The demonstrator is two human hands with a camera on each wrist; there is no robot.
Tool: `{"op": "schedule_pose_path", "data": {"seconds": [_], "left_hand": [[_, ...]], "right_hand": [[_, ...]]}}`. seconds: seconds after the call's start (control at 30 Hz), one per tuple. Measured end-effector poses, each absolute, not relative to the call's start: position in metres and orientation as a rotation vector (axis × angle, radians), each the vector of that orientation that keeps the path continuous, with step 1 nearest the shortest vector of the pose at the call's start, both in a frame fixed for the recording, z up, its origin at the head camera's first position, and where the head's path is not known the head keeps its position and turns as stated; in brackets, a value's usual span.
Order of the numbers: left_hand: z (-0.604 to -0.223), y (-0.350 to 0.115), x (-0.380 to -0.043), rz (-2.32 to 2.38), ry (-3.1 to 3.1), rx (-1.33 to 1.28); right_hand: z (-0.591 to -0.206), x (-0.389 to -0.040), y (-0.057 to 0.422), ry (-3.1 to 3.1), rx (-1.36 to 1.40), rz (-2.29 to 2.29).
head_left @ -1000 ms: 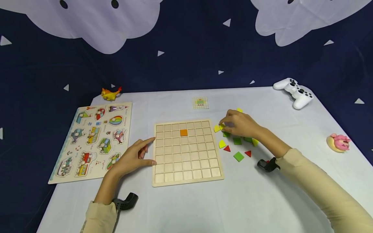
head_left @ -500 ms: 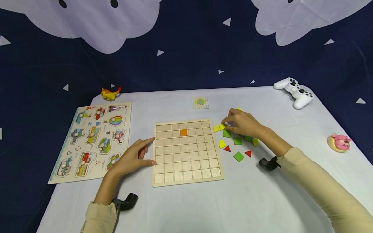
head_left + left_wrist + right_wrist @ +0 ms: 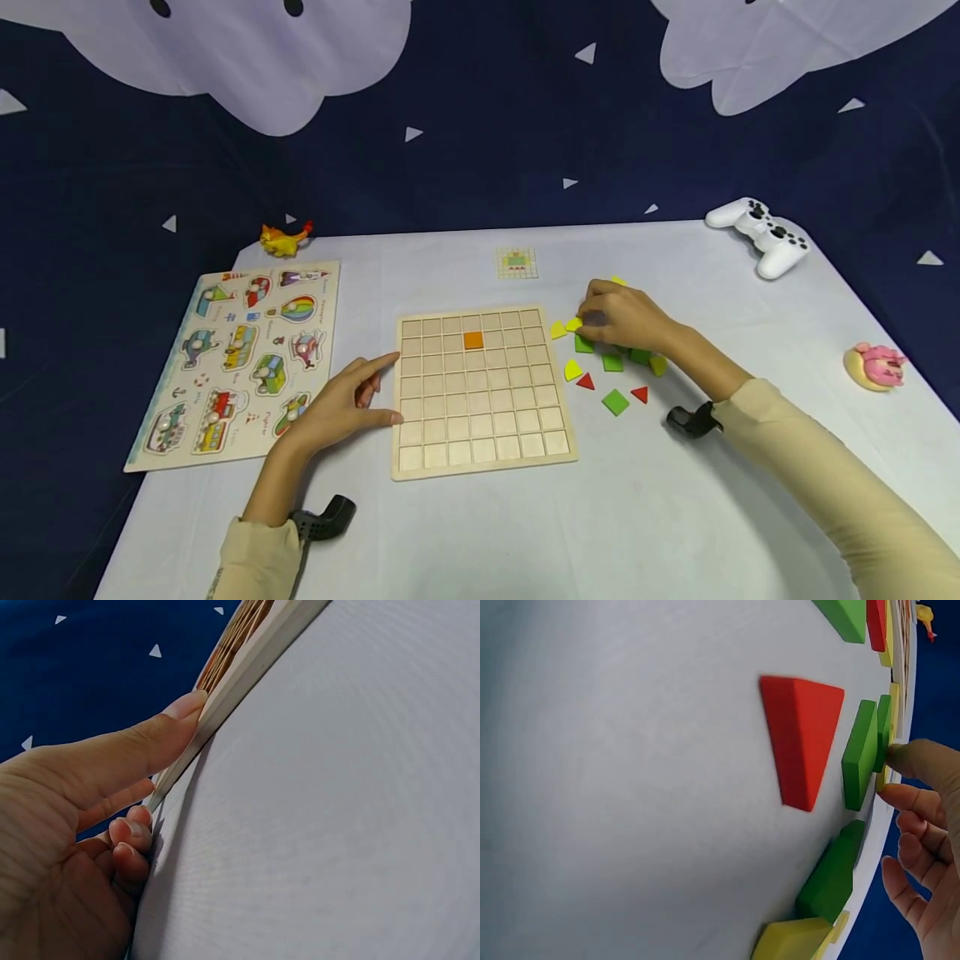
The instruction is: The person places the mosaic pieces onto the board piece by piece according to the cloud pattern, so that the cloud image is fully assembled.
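Note:
In the head view, my left hand [image 3: 341, 406] touches the left edge of a wooden grid board [image 3: 483, 475] with an extended index finger and thumb. The left wrist view has that thumb [image 3: 150, 746] on the board's rim, other fingers curled below. An orange square tile [image 3: 473, 340] lies in one cell near the top. Right of the board, my right hand [image 3: 626, 317] pinches a yellow rounded tile [image 3: 574, 325] between thumb and index finger, low over the table. Around it are green square tiles [image 3: 616, 402], red triangles [image 3: 639, 394] and more yellow tiles [image 3: 572, 370].
A small pattern card [image 3: 517, 263] lies beyond the board. The picture puzzle [image 3: 232, 358] is at the left, near a yellow toy figure [image 3: 283, 242]. A white game controller [image 3: 761, 237] and a pink-and-yellow toy [image 3: 873, 367] sit on the right.
My right hand has shifted slightly to the right, its fingers staying at the yellow tile. My left hand keeps its place on the board's edge.

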State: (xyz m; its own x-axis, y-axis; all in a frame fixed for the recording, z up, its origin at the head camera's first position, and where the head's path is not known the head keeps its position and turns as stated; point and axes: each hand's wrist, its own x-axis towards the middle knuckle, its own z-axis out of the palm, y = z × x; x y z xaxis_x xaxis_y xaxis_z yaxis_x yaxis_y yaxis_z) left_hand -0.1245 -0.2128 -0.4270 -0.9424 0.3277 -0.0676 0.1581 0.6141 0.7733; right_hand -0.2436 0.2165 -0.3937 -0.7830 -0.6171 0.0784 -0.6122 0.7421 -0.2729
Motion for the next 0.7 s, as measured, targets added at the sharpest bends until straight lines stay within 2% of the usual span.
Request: {"op": "schedule_pose_path", "data": {"seconds": [0.33,0.7], "left_hand": [[-0.427,-0.215,-0.125,1.258,2.622,0.408],[-0.429,-0.214,-0.125,1.279,2.605,0.408]], "right_hand": [[-0.386,-0.247,0.206,2.953,-1.103,-0.477],[-0.38,-0.243,0.147,2.875,-1.309,-0.511]]}}
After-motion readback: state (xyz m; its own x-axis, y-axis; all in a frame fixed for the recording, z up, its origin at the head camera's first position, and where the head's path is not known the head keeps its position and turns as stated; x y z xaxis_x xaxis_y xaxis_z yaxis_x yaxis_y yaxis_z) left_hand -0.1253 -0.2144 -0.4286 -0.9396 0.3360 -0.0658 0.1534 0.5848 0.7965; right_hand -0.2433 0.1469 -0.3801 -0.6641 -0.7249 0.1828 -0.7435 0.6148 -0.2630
